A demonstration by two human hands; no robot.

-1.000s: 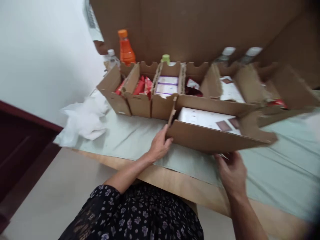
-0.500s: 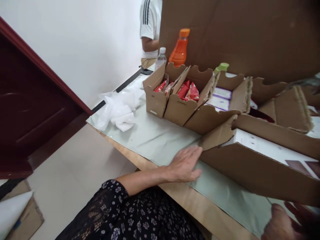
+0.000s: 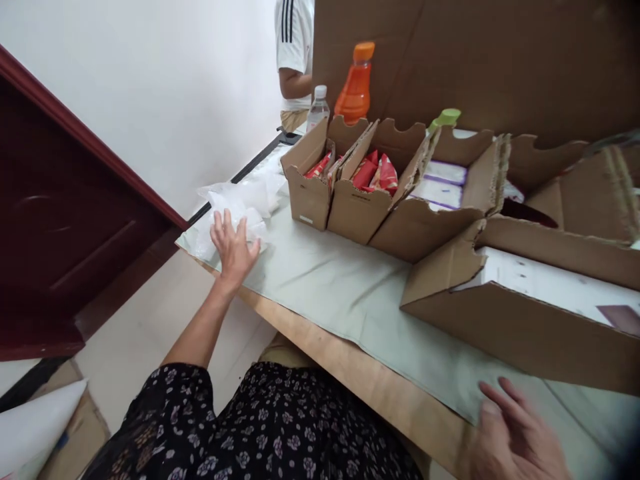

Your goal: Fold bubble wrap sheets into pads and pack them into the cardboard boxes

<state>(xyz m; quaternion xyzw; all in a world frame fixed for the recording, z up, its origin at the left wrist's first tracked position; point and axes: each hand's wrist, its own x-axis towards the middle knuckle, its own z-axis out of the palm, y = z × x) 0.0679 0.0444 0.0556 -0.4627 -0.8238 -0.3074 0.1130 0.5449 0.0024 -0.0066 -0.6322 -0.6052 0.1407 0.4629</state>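
In the head view, we have our left hand [image 3: 234, 253] at the crumpled white plastic [image 3: 260, 197] on the left end of the pale green cloth [image 3: 345, 287]. Its fingers are spread; we cannot tell whether they touch the plastic. We judge this step a reach, and gripping would call for curling those fingers inward. Our right hand [image 3: 517, 433], fingers extended and apparently empty, is near the near cardboard box [image 3: 525, 337], which holds a white package [image 3: 550, 280].
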